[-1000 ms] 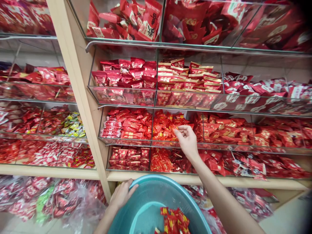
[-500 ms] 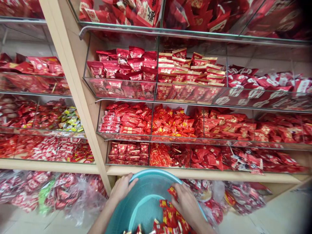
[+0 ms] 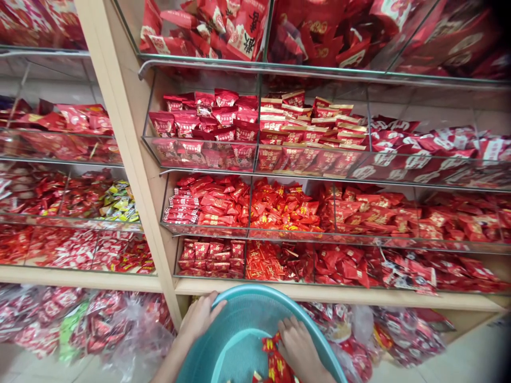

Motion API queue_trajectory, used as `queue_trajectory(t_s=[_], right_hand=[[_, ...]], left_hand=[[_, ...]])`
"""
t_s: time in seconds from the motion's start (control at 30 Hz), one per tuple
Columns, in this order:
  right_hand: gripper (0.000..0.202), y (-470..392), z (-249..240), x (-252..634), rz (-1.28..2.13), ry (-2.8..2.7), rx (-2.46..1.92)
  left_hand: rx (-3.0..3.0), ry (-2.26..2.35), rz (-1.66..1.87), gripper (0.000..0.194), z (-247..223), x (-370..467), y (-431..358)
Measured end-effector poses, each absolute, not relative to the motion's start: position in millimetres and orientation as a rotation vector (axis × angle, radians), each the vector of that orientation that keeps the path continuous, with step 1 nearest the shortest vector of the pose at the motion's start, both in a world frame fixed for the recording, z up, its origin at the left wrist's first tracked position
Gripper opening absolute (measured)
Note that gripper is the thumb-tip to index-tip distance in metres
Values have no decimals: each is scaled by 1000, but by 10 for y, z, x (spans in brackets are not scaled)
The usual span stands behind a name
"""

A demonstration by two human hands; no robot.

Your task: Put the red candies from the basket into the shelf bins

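A round teal plastic basket (image 3: 239,322) is at the bottom centre, in front of the shelves. My left hand (image 3: 199,318) grips its left rim, thumb over the edge. Inside, toward the right wall, my right hand (image 3: 297,343) has its fingers curled down at small red candy packets (image 3: 278,367) with yellow print. One red packet (image 3: 270,343) shows at the fingertips; the fingers hide part of it. More packets lie at the bottom of the basket, partly cut off by the frame edge.
Glass-fronted shelves hold red wrapped sweets (image 3: 279,205) in divided compartments. A wooden post (image 3: 131,138) separates left and right shelving, and a wooden ledge (image 3: 359,295) runs below. Plastic bags of sweets (image 3: 99,324) lie on the floor at left, others (image 3: 399,335) at right.
My right hand has moved from near the right rim down into the basket, to the packets, with the packet it held. My left hand stays on the rim. The view has tilted slightly up.
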State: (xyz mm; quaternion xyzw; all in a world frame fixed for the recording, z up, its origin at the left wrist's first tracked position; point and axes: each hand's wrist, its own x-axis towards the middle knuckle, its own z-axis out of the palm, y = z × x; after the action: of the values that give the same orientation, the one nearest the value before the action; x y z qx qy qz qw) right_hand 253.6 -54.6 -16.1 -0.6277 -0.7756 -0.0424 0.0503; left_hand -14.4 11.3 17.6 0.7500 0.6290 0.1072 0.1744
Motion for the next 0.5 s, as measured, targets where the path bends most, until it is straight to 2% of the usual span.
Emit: queue_trajectory(t_s=[0.13, 0.33, 0.5], right_hand=[[15, -505, 177, 2546, -155, -2294, -1740], [16, -273, 1377, 2581, -144, -2064, -1230], [16, 159, 2086, 2642, -146, -1924, -1121]], left_hand=[[2110, 1786, 323, 44, 174, -154, 106], [2125, 1752, 360, 45, 152, -162, 115], [2116, 1768, 362, 46, 146, -167, 107]])
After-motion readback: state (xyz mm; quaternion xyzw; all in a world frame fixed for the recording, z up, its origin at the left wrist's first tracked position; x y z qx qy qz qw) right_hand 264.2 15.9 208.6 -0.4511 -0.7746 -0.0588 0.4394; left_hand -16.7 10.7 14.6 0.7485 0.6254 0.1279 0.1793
